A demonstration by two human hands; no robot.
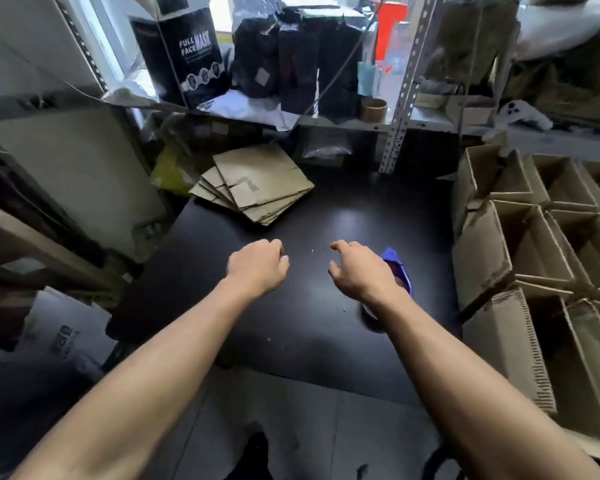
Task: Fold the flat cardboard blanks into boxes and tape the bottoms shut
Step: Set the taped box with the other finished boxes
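The flat cardboard blanks (253,183) lie in a loose, fanned stack at the far left corner of a black table (309,220), overhanging its back edge a little. The top blank lies skewed, its long axis running from near left to far right, one corner pointing toward the far shelving; the ones under it are splayed out to the left and show only their edges.

The table is dark and glossy, with a few pale specks on it. Behind it stands a metal shelf (406,84) of slotted angle posts carrying a black box printed "FULL FACE MASK" (187,60), a row of dark packages (291,60) and a brown tape roll (373,109). To the right, folded boxes (534,244) are piled against each other with their open tops showing. A pale tiled floor (274,410) lies below the near edge.

Both hands hover over the middle of the table, well short of the blanks and apart from each other. The left hand (258,265) has its fingers loosely curled around nothing. The right hand (355,268) is spread and relaxed, fingers bent downward, also empty.

A blue tape dispenser (400,268) sits just behind the right wrist, mostly hidden by it; its lower part is hard to make out. The far shelf contents are blurred.
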